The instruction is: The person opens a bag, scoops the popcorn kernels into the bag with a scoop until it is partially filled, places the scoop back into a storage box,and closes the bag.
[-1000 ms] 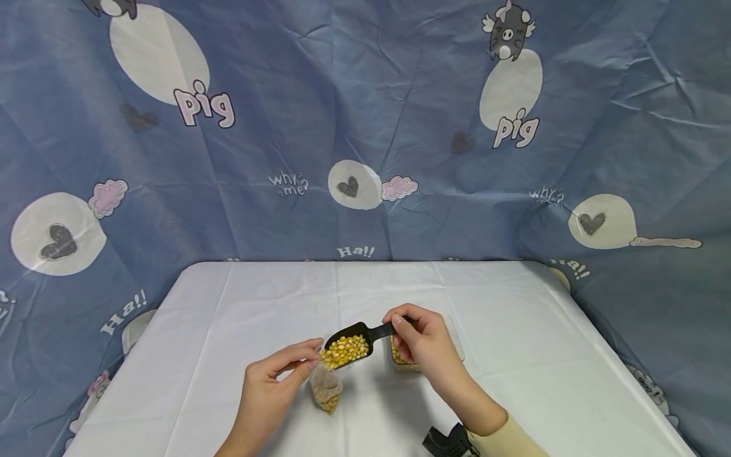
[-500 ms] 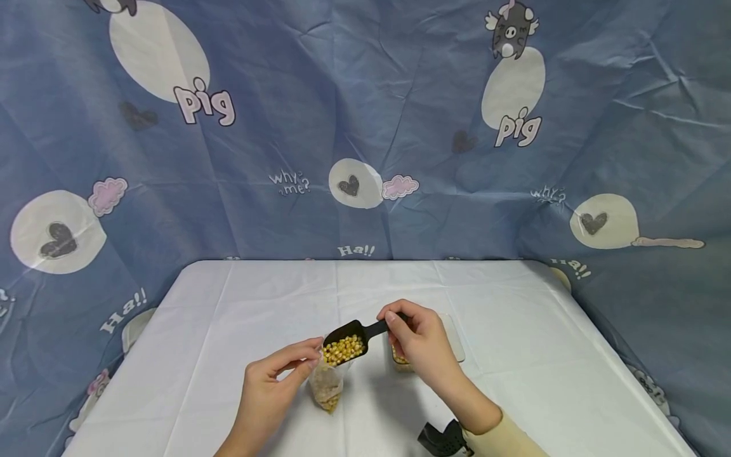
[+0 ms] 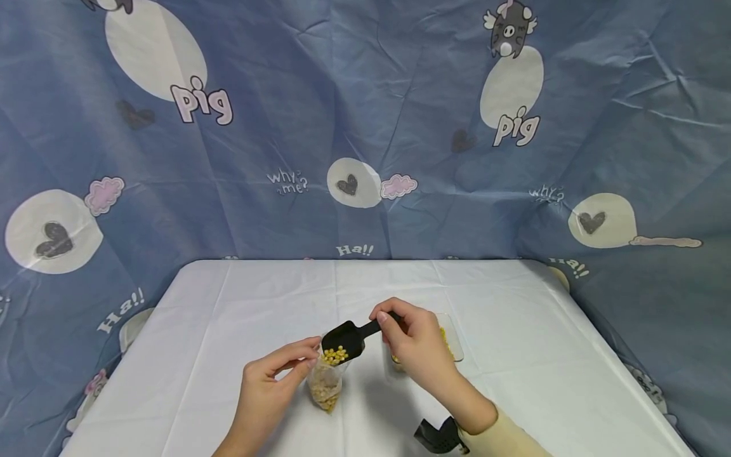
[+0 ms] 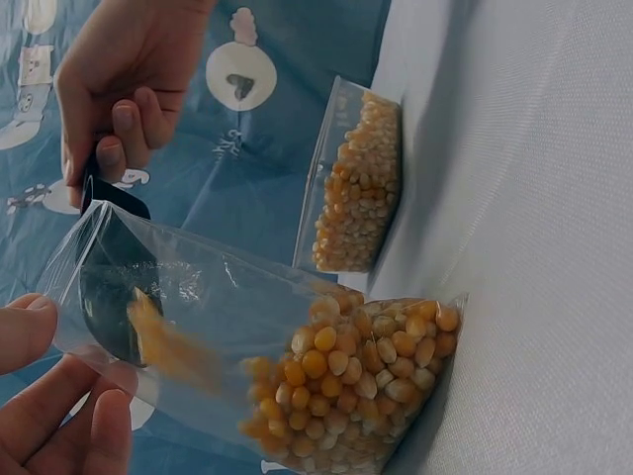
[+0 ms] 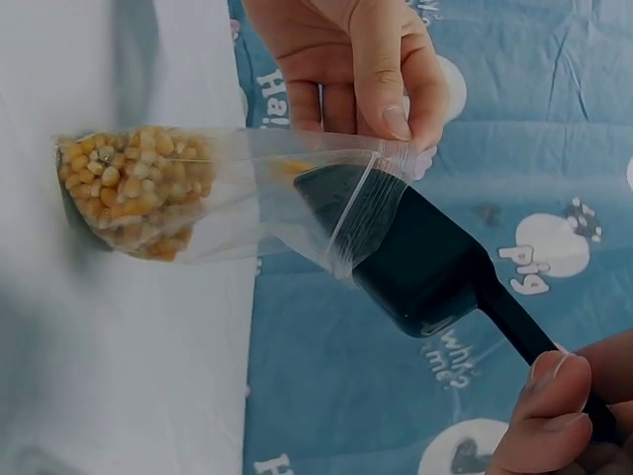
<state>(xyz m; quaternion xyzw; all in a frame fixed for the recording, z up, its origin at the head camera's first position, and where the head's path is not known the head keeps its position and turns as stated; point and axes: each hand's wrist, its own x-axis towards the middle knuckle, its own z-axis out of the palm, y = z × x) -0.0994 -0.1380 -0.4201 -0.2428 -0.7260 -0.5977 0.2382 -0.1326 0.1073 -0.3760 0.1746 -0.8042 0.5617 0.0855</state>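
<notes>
My left hand pinches the rim of a clear zip bag between thumb and fingers. Corn kernels fill the bag's lower part, which stands on the white table. My right hand grips the handle of a black scoop, its fingers curled round it. The scoop's front end is tilted down inside the bag's mouth. A few kernels still lie at its lip, and in the left wrist view a blurred stream of them falls into the bag.
Behind my right hand a clear plastic box holds more corn kernels on the white-covered table. A black strapped device sits at the right wrist. A blue printed curtain hangs behind the table.
The scoop has tipped further down and moved slightly left with my right hand. Most of its kernels have gone, and the bag looks fuller. My left hand has stayed nearly still.
</notes>
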